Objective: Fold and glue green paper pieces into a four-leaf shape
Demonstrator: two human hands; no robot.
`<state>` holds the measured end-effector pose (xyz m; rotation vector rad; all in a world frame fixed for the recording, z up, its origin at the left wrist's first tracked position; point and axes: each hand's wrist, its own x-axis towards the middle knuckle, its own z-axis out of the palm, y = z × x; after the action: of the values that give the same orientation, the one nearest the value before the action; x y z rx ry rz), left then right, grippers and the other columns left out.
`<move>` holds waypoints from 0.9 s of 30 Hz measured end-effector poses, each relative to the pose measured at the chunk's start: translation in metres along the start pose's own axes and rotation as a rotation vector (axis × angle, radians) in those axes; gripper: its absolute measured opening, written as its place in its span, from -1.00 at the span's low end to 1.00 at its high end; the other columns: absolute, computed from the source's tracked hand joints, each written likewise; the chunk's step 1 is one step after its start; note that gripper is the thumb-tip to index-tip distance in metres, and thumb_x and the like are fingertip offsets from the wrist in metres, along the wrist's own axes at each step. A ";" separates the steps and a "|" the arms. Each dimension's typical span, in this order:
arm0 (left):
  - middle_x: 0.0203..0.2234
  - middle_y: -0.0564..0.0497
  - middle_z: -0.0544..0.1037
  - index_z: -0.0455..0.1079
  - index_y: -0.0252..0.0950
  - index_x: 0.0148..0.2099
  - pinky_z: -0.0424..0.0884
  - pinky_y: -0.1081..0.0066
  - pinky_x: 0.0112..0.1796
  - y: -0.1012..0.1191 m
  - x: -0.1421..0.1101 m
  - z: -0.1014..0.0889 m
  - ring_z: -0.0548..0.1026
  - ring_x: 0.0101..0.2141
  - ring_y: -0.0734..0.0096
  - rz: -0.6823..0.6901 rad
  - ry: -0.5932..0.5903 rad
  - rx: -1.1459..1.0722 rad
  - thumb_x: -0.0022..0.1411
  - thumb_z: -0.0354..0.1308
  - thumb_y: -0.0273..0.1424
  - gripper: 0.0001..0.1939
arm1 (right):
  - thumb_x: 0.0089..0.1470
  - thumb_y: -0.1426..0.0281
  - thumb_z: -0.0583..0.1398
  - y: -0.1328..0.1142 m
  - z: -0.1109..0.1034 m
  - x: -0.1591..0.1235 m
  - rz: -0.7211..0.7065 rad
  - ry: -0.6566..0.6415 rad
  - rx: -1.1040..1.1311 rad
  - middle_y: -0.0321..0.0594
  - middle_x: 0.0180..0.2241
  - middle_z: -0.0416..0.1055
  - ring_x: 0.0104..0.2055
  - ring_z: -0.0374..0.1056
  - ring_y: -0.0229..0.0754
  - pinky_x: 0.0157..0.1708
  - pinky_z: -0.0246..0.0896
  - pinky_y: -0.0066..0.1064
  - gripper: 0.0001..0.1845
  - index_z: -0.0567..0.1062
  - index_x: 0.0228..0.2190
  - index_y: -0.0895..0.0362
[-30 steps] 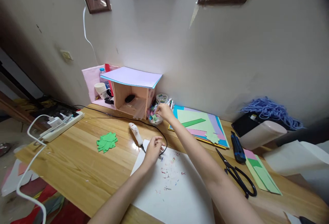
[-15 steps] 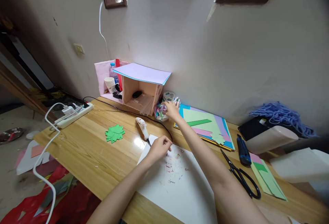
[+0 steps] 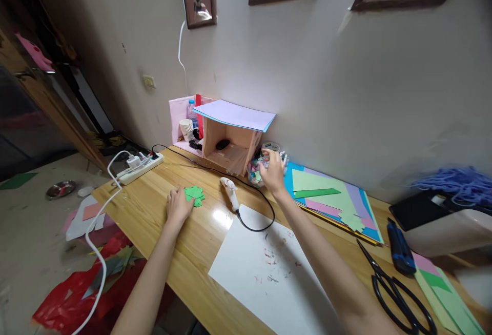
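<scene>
on the wooden table (image 3: 154, 183) below a grey wall (image 3: 326, 83), the left hand (image 3: 179, 205), grip unclear, touches the green cutout (image 3: 196, 195) at left; the right hand (image 3: 273, 172), fingers parted, is at the far scrap tub (image 3: 256, 181).

One head-worn camera looks down across the table (image 3: 198, 242) toward the wall (image 3: 326, 83).

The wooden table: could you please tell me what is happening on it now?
A person works with both hands at the wooden table. The left hand is at the edge of a green paper cutout; whether it grips it is unclear. The right hand is by a container of small colourful pieces. A white glue gun lies near the marked white sheet.
</scene>
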<state>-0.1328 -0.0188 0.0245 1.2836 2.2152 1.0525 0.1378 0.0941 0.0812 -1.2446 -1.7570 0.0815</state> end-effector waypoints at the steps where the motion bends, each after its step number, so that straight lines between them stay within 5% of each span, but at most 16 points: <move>1: -0.09 -0.36 0.35 0.31 -0.38 -0.19 0.06 0.05 -0.04 -0.004 0.002 -0.001 0.17 0.04 -0.23 -0.020 0.022 0.007 -0.24 0.28 -0.40 -0.53 | -0.03 0.47 0.06 -0.010 0.000 -0.004 -0.005 0.007 0.055 -0.06 -0.18 0.31 -0.12 0.21 -0.06 -0.07 0.02 -0.19 -0.63 0.30 -0.11 0.17; 7: -0.20 -0.31 0.44 0.29 -0.39 -0.32 0.18 0.16 -0.10 -0.020 0.014 0.001 0.28 -0.03 -0.17 -0.090 -0.028 -0.153 -0.44 0.37 -0.44 -0.48 | 0.02 0.52 0.00 -0.074 -0.002 -0.036 -0.143 -0.125 0.333 -0.12 -0.26 0.29 -0.19 0.24 -0.12 -0.11 0.09 -0.27 -0.70 0.28 -0.16 0.14; 14: -0.41 -0.10 0.55 0.41 -0.38 -0.37 0.35 0.32 -0.27 -0.014 -0.007 -0.017 0.48 -0.34 0.21 -0.054 -0.247 -0.388 -0.26 0.31 -0.30 -0.65 | 0.10 0.40 0.02 -0.094 -0.022 -0.075 -0.134 -0.678 0.594 -0.20 -0.36 0.38 -0.34 0.28 -0.22 -0.31 0.17 -0.39 -0.84 0.39 -0.33 0.10; 17: -0.36 -0.08 0.54 0.43 -0.37 -0.29 0.33 0.36 -0.25 0.008 -0.038 -0.027 0.46 -0.31 0.25 0.037 -0.300 -0.497 -0.16 0.28 -0.27 -0.64 | 0.10 0.23 0.03 -0.079 -0.033 -0.094 0.124 -0.928 0.708 -0.20 -0.41 0.42 -0.39 0.30 -0.24 -0.41 0.17 -0.43 -0.74 0.42 -0.37 0.12; 21: -0.45 0.01 0.47 0.40 -0.29 -0.33 0.30 0.45 -0.36 0.051 -0.079 -0.015 0.41 -0.38 0.36 0.250 -0.300 -0.469 -0.03 0.20 -0.29 -0.79 | 0.06 -0.02 -0.07 -0.052 -0.051 -0.118 0.682 -1.150 1.006 -0.09 -0.39 0.43 -0.46 0.31 -0.27 -0.53 0.18 -0.48 -0.42 0.44 -0.33 0.21; 24: -0.41 0.00 0.40 0.41 -0.26 -0.34 0.29 0.43 -0.30 0.081 -0.099 0.010 0.38 -0.33 0.37 0.600 -0.365 -0.337 0.06 0.12 -0.41 -0.92 | 0.05 -0.06 -0.10 -0.029 -0.074 -0.132 0.932 -1.043 1.216 -0.08 -0.33 0.43 -0.44 0.33 -0.29 -0.49 0.21 -0.49 -0.37 0.47 -0.29 0.19; 27: -0.30 -0.04 0.39 0.43 -0.20 -0.29 0.27 0.34 -0.20 0.105 -0.112 0.042 0.34 -0.23 0.31 0.963 -0.473 -0.232 0.00 0.09 -0.57 -0.77 | -0.02 0.08 0.12 -0.007 -0.105 -0.144 0.983 -0.810 1.213 -0.18 -0.35 0.43 -0.42 0.34 -0.29 -0.41 0.24 -0.48 -0.60 0.47 -0.29 0.12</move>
<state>0.0126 -0.0649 0.0713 2.2527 1.0527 1.0762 0.2126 -0.0648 0.0499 -0.9808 -1.0316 2.0861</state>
